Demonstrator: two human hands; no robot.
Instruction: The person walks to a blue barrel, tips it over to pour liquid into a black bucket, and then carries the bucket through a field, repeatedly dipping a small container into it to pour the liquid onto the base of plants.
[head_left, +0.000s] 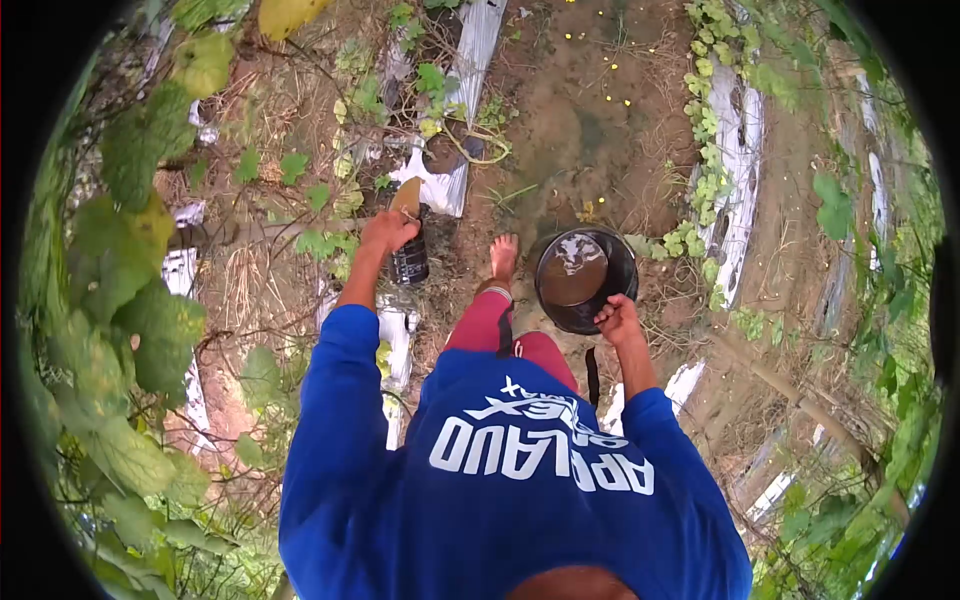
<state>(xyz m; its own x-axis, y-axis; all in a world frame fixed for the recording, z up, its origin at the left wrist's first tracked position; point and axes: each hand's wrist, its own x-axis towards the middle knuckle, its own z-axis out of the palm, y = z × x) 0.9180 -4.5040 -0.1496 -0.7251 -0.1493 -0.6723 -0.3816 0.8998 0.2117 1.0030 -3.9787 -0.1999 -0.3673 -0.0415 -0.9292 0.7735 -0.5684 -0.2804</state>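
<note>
My left hand (388, 232) is closed at the top of a dark container (410, 262), beside a tan, flat, pointed piece (407, 197); whether the fingers grip the piece or the container is hard to tell. On the right, my right hand (617, 318) has its fingers curled at the lower right rim of a round black bucket (618, 262). Brown liquid (574, 275) with a bright reflection shows inside the bucket. The bucket is in front of my legs, right of my bare foot (504, 256).
Strips of silvery plastic sheet (737, 180) run along the soil on both sides. Leafy vines (140, 340) hang close at the left, and more foliage is at the right edge. A dry stem (790, 390) crosses the lower right. Small yellow bits (613, 67) dot the soil ahead.
</note>
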